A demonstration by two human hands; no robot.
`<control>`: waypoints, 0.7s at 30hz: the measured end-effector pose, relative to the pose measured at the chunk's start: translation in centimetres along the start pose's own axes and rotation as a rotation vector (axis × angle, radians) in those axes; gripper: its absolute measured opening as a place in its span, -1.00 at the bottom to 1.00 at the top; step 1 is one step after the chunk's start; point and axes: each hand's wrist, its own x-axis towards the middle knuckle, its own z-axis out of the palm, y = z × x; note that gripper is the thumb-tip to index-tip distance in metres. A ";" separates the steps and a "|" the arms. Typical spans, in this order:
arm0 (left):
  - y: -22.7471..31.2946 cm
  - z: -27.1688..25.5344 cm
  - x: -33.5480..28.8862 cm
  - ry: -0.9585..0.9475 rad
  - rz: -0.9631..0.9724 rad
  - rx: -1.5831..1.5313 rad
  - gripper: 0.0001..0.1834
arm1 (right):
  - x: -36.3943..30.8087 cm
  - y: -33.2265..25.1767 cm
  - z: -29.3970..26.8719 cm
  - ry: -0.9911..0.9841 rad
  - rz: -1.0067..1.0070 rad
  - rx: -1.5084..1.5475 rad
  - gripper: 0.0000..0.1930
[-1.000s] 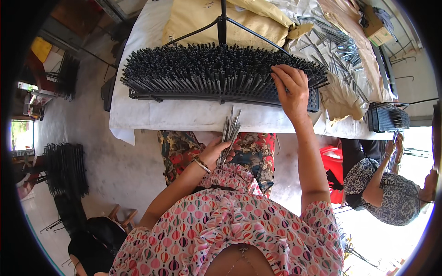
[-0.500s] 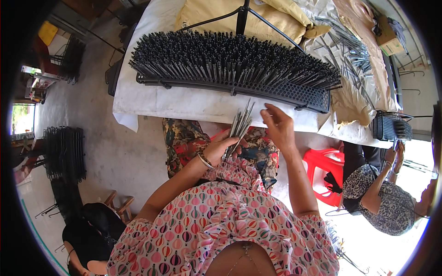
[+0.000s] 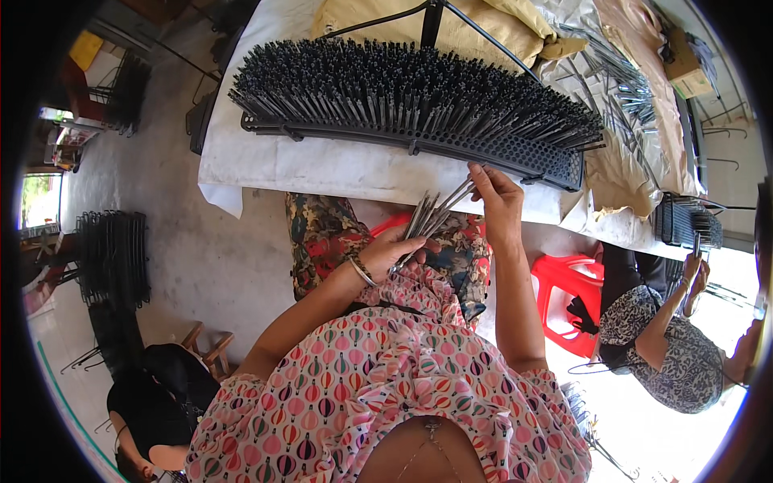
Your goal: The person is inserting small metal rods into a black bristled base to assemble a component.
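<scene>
My left hand point(image 3: 390, 249) is closed around a bundle of thin grey metal rods point(image 3: 425, 216), held over my lap with their tips fanned upward. With thumb and fingers, my right hand point(image 3: 501, 198) pinches the upper ends of one or more rods that lean right out of the bundle; how many I cannot tell. Just beyond my hands, on the table, stands a long black perforated rack point(image 3: 527, 158). Dark thin rods point(image 3: 411, 90) stand densely upright in most of it, while bare holes show along its front right part.
A white cloth point(image 3: 322, 167) covers the table edge. Loose rods point(image 3: 624, 97) lie on brown paper at the far right. A red stool point(image 3: 555, 294) stands at right, beside a co-worker point(image 3: 664, 350) with a smaller rack point(image 3: 684, 223). Another person point(image 3: 157, 394) sits lower left.
My right hand has gone from spread fingers beside the bundle to a pinch on rod ends. Some rods now tilt to the right, toward that hand.
</scene>
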 end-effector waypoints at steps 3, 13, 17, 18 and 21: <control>-0.1 -0.1 0.2 0.023 0.017 0.021 -0.68 | -1.7 -0.2 0.2 0.098 -0.373 -0.129 -0.83; 0.8 0.4 0.8 0.152 0.050 -0.092 -0.80 | -7.5 3.2 0.2 -0.526 -0.987 -0.854 -0.62; 0.7 0.1 1.0 0.237 0.098 -0.026 -0.80 | -7.4 1.7 -0.3 -0.598 -0.837 -0.645 -0.57; 0.8 0.0 0.9 0.237 0.099 -0.025 -0.80 | -7.3 1.6 -0.7 -0.518 -0.773 -0.574 -0.57; 1.8 1.1 0.7 0.147 0.105 0.011 -0.79 | -6.0 1.8 -0.3 -0.136 -0.361 -0.290 -0.62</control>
